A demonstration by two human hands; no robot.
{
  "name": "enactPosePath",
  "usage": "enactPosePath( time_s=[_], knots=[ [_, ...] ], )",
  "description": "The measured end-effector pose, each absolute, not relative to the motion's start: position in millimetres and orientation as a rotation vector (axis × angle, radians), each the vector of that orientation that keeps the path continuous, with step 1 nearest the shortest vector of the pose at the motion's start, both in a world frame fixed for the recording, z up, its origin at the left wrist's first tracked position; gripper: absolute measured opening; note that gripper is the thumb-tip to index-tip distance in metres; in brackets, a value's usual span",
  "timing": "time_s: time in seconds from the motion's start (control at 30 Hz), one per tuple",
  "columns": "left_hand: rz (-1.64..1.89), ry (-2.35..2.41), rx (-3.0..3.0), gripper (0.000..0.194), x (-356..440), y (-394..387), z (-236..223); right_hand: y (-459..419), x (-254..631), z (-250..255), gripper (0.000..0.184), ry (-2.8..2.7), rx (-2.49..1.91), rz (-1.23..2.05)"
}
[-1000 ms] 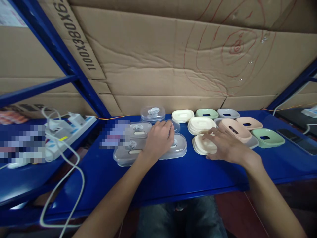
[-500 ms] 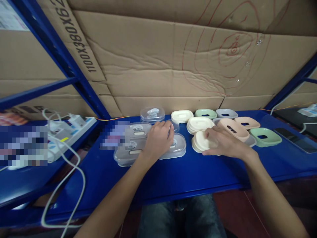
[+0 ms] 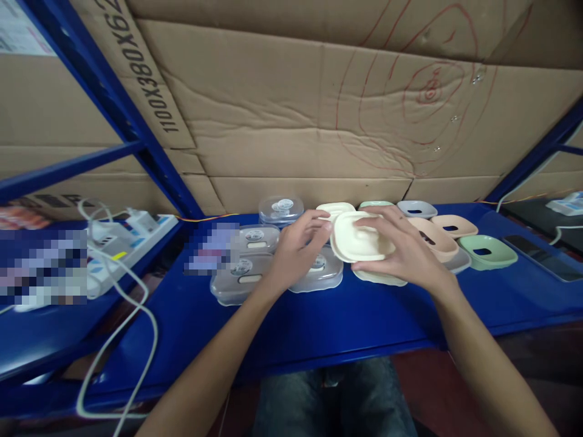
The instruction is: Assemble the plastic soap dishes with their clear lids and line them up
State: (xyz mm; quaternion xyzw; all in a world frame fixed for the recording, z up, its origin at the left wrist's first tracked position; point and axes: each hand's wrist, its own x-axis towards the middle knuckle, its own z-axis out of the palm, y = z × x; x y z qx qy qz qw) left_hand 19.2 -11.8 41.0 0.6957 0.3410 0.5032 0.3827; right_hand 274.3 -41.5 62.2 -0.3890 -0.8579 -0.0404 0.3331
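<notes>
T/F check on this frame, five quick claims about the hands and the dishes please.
1. The right hand holds a cream dish lifted above the shelf. True.
2. The left hand grips a green dish. False: it is over the clear lidded boxes, its fingertips reaching towards the cream dish.
3. The shelf is blue. True.
4. The green dish sits at the left end of the row. False: it lies to the right, beside the pink dishes.
5. A white cable hangs over the shelf's left side. True.
</notes>
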Motion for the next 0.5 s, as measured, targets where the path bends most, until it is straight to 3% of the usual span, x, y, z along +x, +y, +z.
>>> enactPosePath(
  time_s=[0.1,0.27,0.4,0.5],
  knots=[
    [1.122,0.706,1.514,0.045,20.6,-15.2,44.6,-40.7,253.5,62.2,0.069,-2.272,-0.944,-0.069],
    [1.064,0.703,1.284,0.04,21.5,-13.9,42.1,-41.2,261.8,62.2,0.091,-2.255,-1.067,0.091],
    [1.157,0.736,1.119,0.036,18.7,-8.6,43.1,-40.0,317.3,64.9,0.062,-2.032,-1.386,-0.122],
    [1.223,0.774,1.016,0.033,16.8,-3.7,42.9,-35.2,364.9,58.9,0.061,-1.965,-1.746,-0.305]
  ],
)
